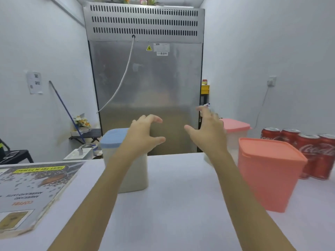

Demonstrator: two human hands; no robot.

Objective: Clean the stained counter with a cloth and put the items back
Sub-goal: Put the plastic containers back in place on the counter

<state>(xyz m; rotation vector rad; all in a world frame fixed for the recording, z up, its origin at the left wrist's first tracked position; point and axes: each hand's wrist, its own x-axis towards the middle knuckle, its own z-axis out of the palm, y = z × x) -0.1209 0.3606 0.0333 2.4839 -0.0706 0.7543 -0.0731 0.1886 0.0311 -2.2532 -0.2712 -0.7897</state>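
Both my hands are raised over the far edge of the white counter (174, 196), holding nothing. My left hand (145, 133) has loosely curved fingers and hovers just right of a translucent container with a blue lid (112, 138). My right hand (208, 127) is spread, fingers apart, in front of a clear container with a pink lid (235, 125). A salmon-pink lidded container (268, 171) stands on the counter to the right of my right forearm. No cloth is in view.
Several red cola cans (315, 153) stand at the far right. A printed coffee menu board (30, 192) lies on the counter's left. Behind the counter rises a tall steel refrigerator back (146, 78). A mop handle (67, 113) leans on the left wall.
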